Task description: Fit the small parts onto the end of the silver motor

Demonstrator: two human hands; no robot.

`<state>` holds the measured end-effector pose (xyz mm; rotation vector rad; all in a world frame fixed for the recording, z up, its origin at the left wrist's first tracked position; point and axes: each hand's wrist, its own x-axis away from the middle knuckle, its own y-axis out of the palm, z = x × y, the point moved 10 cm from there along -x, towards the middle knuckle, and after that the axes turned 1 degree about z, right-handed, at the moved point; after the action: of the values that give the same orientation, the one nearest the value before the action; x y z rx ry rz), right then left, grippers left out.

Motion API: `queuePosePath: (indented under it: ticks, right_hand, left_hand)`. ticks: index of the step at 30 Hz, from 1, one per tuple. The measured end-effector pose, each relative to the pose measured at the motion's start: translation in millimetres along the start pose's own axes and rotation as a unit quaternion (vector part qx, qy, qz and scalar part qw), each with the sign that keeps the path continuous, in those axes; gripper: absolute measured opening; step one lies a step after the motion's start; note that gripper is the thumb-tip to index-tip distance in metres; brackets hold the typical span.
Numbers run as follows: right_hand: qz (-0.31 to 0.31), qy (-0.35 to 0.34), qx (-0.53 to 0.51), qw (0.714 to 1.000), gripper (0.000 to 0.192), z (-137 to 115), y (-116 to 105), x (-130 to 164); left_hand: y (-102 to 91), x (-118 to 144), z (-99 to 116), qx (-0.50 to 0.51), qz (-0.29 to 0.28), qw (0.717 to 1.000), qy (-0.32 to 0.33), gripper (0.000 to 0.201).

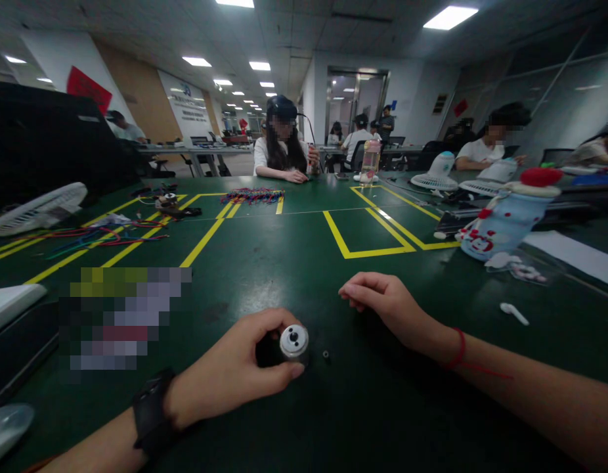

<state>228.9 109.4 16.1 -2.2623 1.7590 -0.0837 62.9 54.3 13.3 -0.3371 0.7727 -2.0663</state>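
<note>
My left hand (245,355) is closed round a small silver electric motor (295,343), which stands on the green table with its round end face up. Thumb and fingers grip its sides. Just right of the motor lies a tiny metal ring-like part (325,355), touched by neither hand. My right hand (383,301) hovers over the table farther right, thumb and fingertips pressed together; whatever may be between them is hidden.
Yellow tape (380,253) marks the green table (264,256). Coloured wires (111,233) lie left and a wire bundle (252,196) farther back. At right are a blue bottle (505,220), a white earbud (514,313) and fans (436,174). A person (283,144) sits opposite.
</note>
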Motion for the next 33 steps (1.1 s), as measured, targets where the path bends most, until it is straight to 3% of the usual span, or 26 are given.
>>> queuePosePath:
  ticks: [2,5,8,11,16,19,23,27,33]
  right_hand:
    - [0.039,0.027,-0.035,0.998,0.026,12,-9,-6]
    - [0.04,0.029,-0.035,0.998,0.026,16,-9,-9]
    - [-0.022,-0.017,0.07,0.997,0.019,3,6,-3]
    - [-0.111,-0.118,0.218,0.962,0.01,-21,31,12]
    - [-0.192,-0.193,0.288,0.918,0.021,-35,55,32]
    - [-0.178,-0.196,0.269,0.926,0.012,-39,60,33]
    - [-0.101,-0.222,0.192,0.951,0.012,-61,56,31]
    - [-0.061,-0.247,0.218,0.942,0.01,-77,60,34]
    - [-0.058,-0.224,0.246,0.941,0.009,-76,69,35]
  left_hand:
    - [-0.2,-1,-1,-0.002,0.0,1.0,0.0,0.021]
    - [-0.3,-1,-1,-0.003,-0.001,1.0,0.001,0.021]
    - [-0.4,-1,-2,-0.003,0.0,1.0,0.001,0.023]
    - [0.0,-1,-3,-0.006,0.0,1.0,0.001,0.023]
    - [0.5,-2,-2,-0.004,0.001,1.0,0.002,0.023]
    - [1.0,-2,0,0.004,0.0,1.0,0.006,0.021]
    - [0.0,-2,1,-0.011,0.008,1.0,0.008,0.019]
    - [0.9,-3,1,-0.023,0.009,1.0,0.015,0.02]
    - [1.5,-3,1,-0.018,0.012,1.0,0.019,0.022]
